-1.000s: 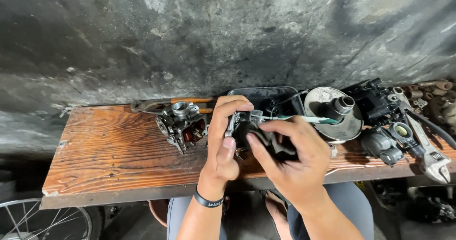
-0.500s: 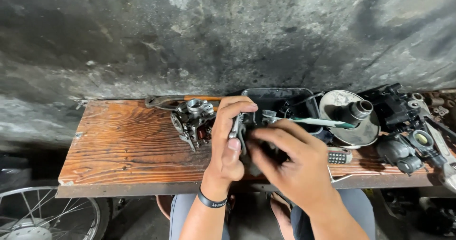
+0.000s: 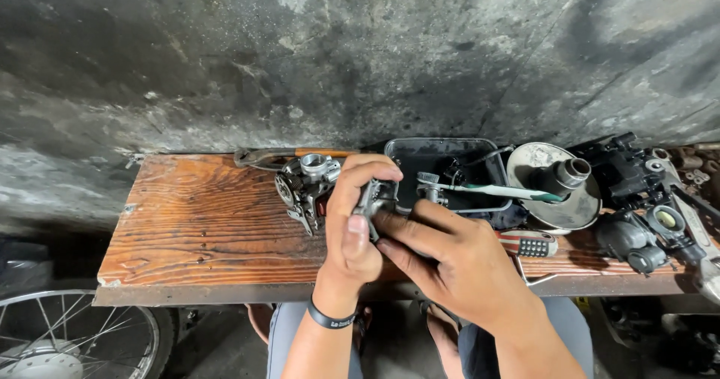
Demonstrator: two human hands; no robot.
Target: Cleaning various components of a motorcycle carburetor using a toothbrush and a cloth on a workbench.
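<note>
The left hand (image 3: 358, 221) is curled around a small metal part (image 3: 373, 197). Its fingers bend over the top of the part and its thumb lies along the side. A black band sits on that wrist. The right hand (image 3: 450, 263) comes in from the right, and its fingers (image 3: 409, 229) press on the same part from below and from the side. Both hands hide most of the part, so its shape is hard to tell. The part is held just above the middle of the wooden tabletop (image 3: 195, 214).

Just to the left of the hands sits a silver engine piece (image 3: 304, 184) on the wood. Behind it, near the wall, lies a tool with an orange handle (image 3: 289, 154). Behind the hands is a dark tray (image 3: 435, 152). A toothbrush (image 3: 487, 191) with a green and white handle lies over the tray's front edge. To the right of the tray is a round metal dish (image 3: 536, 165) with a short tube standing up in it. A red and white striped handle (image 3: 532, 244) lies just right of the right hand. More dark engine parts (image 3: 637, 199) crowd the far right end. A spoked wheel (image 3: 67, 334) shows at the bottom left, under the tabletop.
</note>
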